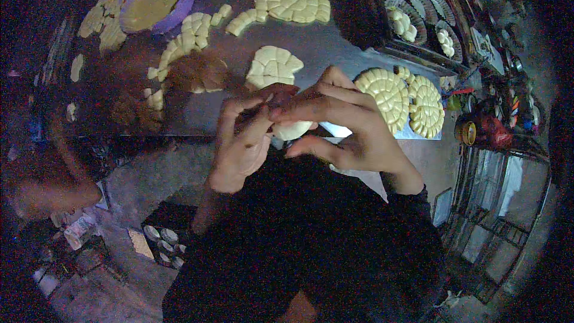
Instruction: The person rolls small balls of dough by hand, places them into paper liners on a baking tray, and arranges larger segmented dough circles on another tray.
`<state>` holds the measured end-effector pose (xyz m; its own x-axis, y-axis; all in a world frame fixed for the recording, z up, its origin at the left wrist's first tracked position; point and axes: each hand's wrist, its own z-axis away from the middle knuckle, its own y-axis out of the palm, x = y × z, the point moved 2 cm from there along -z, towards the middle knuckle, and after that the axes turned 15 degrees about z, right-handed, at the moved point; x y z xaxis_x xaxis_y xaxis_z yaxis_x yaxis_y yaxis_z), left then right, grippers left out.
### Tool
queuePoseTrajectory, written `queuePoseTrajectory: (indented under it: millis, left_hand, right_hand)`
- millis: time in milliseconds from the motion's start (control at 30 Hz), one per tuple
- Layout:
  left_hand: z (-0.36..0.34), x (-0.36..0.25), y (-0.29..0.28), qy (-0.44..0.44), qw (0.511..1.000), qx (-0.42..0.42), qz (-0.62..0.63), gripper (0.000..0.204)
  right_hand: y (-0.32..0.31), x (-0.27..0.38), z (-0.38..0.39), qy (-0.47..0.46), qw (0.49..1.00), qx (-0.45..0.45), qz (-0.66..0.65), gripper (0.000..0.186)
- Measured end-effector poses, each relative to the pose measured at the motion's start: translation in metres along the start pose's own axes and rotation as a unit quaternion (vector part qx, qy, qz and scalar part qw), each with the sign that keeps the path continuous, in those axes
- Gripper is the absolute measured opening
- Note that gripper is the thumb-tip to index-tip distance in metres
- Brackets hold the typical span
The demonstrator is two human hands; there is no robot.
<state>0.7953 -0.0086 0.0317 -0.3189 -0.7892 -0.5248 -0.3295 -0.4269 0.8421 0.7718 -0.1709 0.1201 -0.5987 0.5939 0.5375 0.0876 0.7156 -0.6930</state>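
Close to my body, just off the table's near edge, a smooth, pale dough piece (293, 131) sits between my two hands. My left hand (242, 137) has its fingers curled against it from the left. From the right, my right hand (356, 125) curves over the top, with the thumb below; its fingers are closed around the dough. The fingers hide part of the piece. Beyond my fingertips lies a small patch of cut dough pieces (274, 67). Two round slabs of divided dough (382, 98) rest to the right of my right hand.
At the far left stands a purple bowl (186, 6) with a tan filling. Larger dough rounds (293, 1) lie at the back. A dark tray (412, 55) holds fluted cups, some with dough balls. A co-worker's arm (54, 194) and blurred hands (197, 72) are at left.
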Motion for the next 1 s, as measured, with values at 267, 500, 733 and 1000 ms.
queuePoseTrajectory:
  millis: [267,500,733,1000]
  left_hand:
    - [-0.015,-0.032,-0.068,-0.109,0.992,-0.058,0.016,0.025]
    - [-0.001,-0.011,-0.178,-0.003,0.957,-0.17,-0.237,0.033]
    - [-0.04,-0.012,-0.19,-0.067,0.871,0.042,-0.486,0.034]
    - [-0.103,0.106,-0.162,0.005,0.751,0.124,-0.648,0.086]
  right_hand:
    - [0.089,-0.028,-0.028,0.119,0.987,-0.086,0.065,0.055]
    - [0.187,-0.057,0.031,0.484,0.812,-0.118,-0.304,0.025]
    - [0.191,-0.127,0.106,0.527,0.839,-0.077,0.11,0.025]
    - [0.206,-0.255,0.079,0.411,0.888,-0.164,-0.128,0.018]
